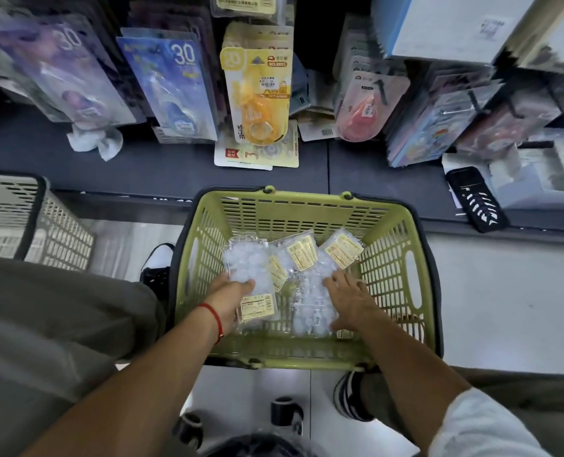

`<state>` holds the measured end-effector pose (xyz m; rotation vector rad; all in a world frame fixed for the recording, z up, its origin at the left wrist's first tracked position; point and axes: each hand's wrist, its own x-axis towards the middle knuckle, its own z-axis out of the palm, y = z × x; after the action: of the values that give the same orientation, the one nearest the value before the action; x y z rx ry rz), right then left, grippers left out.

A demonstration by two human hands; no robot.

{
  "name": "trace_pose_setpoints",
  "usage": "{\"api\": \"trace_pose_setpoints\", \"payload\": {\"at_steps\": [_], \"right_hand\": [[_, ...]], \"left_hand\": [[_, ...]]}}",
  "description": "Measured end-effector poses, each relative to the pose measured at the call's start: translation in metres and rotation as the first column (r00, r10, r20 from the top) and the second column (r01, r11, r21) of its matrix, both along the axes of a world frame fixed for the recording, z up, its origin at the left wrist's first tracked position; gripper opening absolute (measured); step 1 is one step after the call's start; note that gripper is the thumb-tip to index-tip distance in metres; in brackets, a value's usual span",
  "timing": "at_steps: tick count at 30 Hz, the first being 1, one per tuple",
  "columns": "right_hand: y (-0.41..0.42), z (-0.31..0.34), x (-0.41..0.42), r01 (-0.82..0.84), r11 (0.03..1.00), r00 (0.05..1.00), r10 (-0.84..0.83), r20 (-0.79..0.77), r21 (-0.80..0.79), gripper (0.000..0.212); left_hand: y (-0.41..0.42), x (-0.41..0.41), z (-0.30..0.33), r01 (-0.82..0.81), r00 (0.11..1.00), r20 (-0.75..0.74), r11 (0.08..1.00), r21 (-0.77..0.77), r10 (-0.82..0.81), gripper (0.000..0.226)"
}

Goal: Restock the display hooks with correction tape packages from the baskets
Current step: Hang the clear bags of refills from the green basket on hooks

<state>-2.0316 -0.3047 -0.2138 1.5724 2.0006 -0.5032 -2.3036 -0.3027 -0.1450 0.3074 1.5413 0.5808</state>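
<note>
Clear correction tape packages [294, 282] lie loose in the green basket [402, 268]. Left hand [233, 300] grips one bundle; right hand [350, 300] presses flat, fingers spread. Risk: slippery blisters slide out, or snag the basket mesh, when lifted toward the hooks.

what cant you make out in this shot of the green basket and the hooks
Head view:
- Display hooks: mostly hidden behind hanging packages.
- Yellow labels on the basket's clear packages: print too small.
- Left hand: fingertips buried among packages.
- White basket: cut off by the left edge.
</note>
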Motion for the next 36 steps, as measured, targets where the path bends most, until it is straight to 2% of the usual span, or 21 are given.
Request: {"api": "trace_pose_setpoints", "payload": {"at_steps": [3, 5, 6, 8, 10, 13, 17, 20, 23, 26, 27, 28, 30, 33, 36], "right_hand": [[-0.001, -0.001, -0.002, -0.096, 0.995, 0.995, 0.095, 0.04, 0.03, 0.097], [-0.003, -0.004, -0.004, -0.147, 0.988, 0.989, 0.147, 0.012, 0.037, 0.088], [-0.006, -0.005, -0.004, -0.094, 0.996, 0.994, 0.093, -0.053, -0.008, 0.081], [-0.01, -0.003, -0.003, 0.105, 0.982, 0.971, -0.135, -0.195, -0.156, 0.073], [-0.008, 0.006, 0.001, 0.239, 0.941, 0.916, -0.3, -0.266, -0.24, 0.069], [0.008, 0.042, 0.011, 0.366, 0.857, 0.788, -0.493, -0.369, -0.364, 0.066], [0.04, 0.121, 0.025, 0.435, 0.731, 0.576, -0.674, -0.462, -0.526, 0.058], [0.055, 0.182, 0.021, 0.456, 0.687, 0.413, -0.727, -0.549, -0.566, 0.051], [0.06, 0.23, 0.007, 0.474, 0.673, 0.244, -0.72, -0.65, -0.568, 0.037], [0.056, 0.26, -0.013, 0.495, 0.684, 0.137, -0.671, -0.729, -0.536, 0.025], [0.054, 0.266, -0.021, 0.515, 0.687, 0.103, -0.643, -0.759, -0.512, 0.025], [0.051, 0.271, -0.027, 0.543, 0.692, 0.081, -0.607, -0.791, -0.475, 0.025], [0.049, 0.282, -0.04, 0.602, 0.695, 0.055, -0.528, -0.847, -0.394, 0.019], [0.056, 0.299, -0.048, 0.618, 0.717, 0.021, -0.424, -0.906, -0.321, 0.017], [0.065, 0.317, -0.047, 0.612, 0.739, -0.016, -0.345, -0.939, -0.282, 0.021]], "left_hand": [[-0.002, 0.003, 0.005, 0.019, 1.0, -0.003, 1.0, 0.001, -0.019, 0.043], [-0.004, 0.005, 0.007, -0.001, 1.0, 0.002, 1.0, -0.007, 0.001, 0.046], [-0.004, 0.006, 0.007, -0.016, 1.0, 0.01, 1.0, -0.01, 0.016, 0.05], [-0.005, 0.006, 0.008, -0.033, 0.999, 0.016, 0.999, -0.014, 0.034, 0.055], [-0.003, 0.005, 0.011, -0.03, 1.0, 0.002, 0.999, -0.021, 0.03, 0.048], [-0.001, 0.005, 0.016, -0.022, 1.0, -0.013, 0.999, -0.042, 0.021, 0.032], [0.0, 0.009, 0.029, -0.036, 0.996, -0.088, 0.999, -0.034, 0.033, 0.03], [0.001, 0.021, 0.05, -0.136, 0.991, -0.005, 0.991, 0.012, 0.136, 0.024], [0.003, 0.04, 0.086, -0.196, 0.96, 0.214, 0.98, 0.039, 0.183, 0.024], [0.012, 0.059, 0.131, -0.233, 0.822, 0.55, 0.968, 0.094, 0.145, 0.046], [0.016, 0.063, 0.143, -0.24, 0.78, 0.616, 0.962, 0.133, 0.11, 0.053], [0.02, 0.065, 0.156, -0.23, 0.767, 0.639, 0.957, 0.176, 0.067, 0.055], [0.028, 0.065, 0.178, -0.166, 0.81, 0.586, 0.947, 0.274, -0.028, 0.058], [0.04, 0.059, 0.201, -0.101, 0.851, 0.506, 0.902, 0.419, -0.139, 0.079], [0.052, 0.054, 0.231, -0.055, 0.848, 0.479, 0.861, 0.505, -0.227, 0.074]]}}
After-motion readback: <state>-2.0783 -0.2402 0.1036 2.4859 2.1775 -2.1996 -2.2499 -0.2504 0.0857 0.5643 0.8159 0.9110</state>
